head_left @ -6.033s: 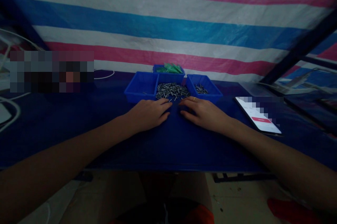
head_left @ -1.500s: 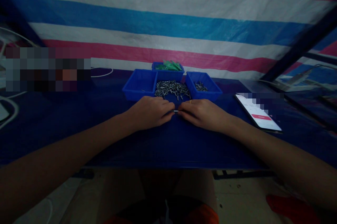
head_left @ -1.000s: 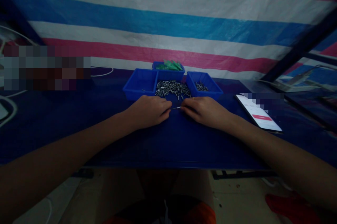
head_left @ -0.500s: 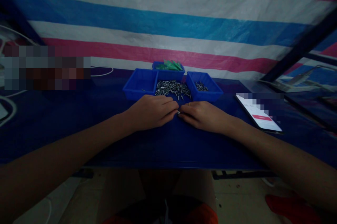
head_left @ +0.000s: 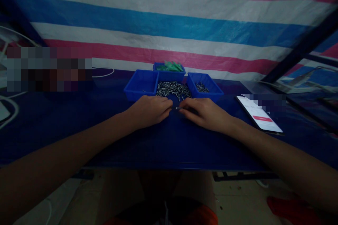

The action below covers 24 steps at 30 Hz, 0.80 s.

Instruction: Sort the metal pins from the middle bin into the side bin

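Note:
Between my hands is a thin, silver metal pin-like piece (head_left: pixel 178 108), held just above the blue table in front of a pile of similar pieces. My right hand (head_left: pixel 204 113) pinches its right end between thumb and fingers. My left hand (head_left: pixel 153 111) is closed, thumb against curled fingers, and its fingertips meet the piece's dark, thin left end. The piece's exact kind is too small to make out. The pile of metal pins (head_left: pixel 173 88) lies loose on the table just beyond my fingers.
Around the pile stand a left blue bin (head_left: pixel 141 93), a right blue bin (head_left: pixel 208 94) with some metal pins, and a back blue bin (head_left: pixel 169 74) holding green packets (head_left: pixel 173 66). A lit phone (head_left: pixel 260 114) lies at right. A striped sheet (head_left: pixel 169 24) hangs behind the table (head_left: pixel 163 147).
My hands have drawn slightly apart, the left one moving left. More of the thin metal piece now shows between them.

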{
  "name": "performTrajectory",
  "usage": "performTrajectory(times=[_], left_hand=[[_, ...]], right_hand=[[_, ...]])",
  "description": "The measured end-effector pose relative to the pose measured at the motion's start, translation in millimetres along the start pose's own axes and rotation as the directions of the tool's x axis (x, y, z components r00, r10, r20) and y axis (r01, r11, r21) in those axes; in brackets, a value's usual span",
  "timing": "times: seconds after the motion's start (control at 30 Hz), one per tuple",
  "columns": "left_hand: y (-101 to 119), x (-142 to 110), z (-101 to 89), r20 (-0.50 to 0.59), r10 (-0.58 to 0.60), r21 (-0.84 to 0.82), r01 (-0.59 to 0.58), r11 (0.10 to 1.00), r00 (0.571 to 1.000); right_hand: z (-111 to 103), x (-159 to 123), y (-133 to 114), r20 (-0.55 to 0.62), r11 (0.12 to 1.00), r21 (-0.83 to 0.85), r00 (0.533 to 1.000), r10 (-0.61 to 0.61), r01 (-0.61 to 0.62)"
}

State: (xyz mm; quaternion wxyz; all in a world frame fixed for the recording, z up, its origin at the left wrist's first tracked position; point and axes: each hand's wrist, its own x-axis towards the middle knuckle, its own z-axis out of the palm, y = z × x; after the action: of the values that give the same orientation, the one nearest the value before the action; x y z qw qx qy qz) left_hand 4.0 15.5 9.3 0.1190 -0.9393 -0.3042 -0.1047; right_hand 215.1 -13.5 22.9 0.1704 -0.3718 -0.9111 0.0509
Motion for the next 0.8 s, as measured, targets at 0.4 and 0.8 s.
performTrajectory(times=[0.4,0.8], left_hand=[[1.3,-0.6,-0.5,0.012,0.062,-0.031,-0.062,0.998,0.998],[1.0,-1.6,1.2,-0.041,0.150,0.038,-0.149,0.988,0.988]], right_hand=[[0.5,-1.8,-3.5,0.034,0.990,0.020,0.989,-0.141,0.141],[-1.8,-2.6,-6.8,0.015,0.990,-0.017,0.990,-0.137,0.137]])
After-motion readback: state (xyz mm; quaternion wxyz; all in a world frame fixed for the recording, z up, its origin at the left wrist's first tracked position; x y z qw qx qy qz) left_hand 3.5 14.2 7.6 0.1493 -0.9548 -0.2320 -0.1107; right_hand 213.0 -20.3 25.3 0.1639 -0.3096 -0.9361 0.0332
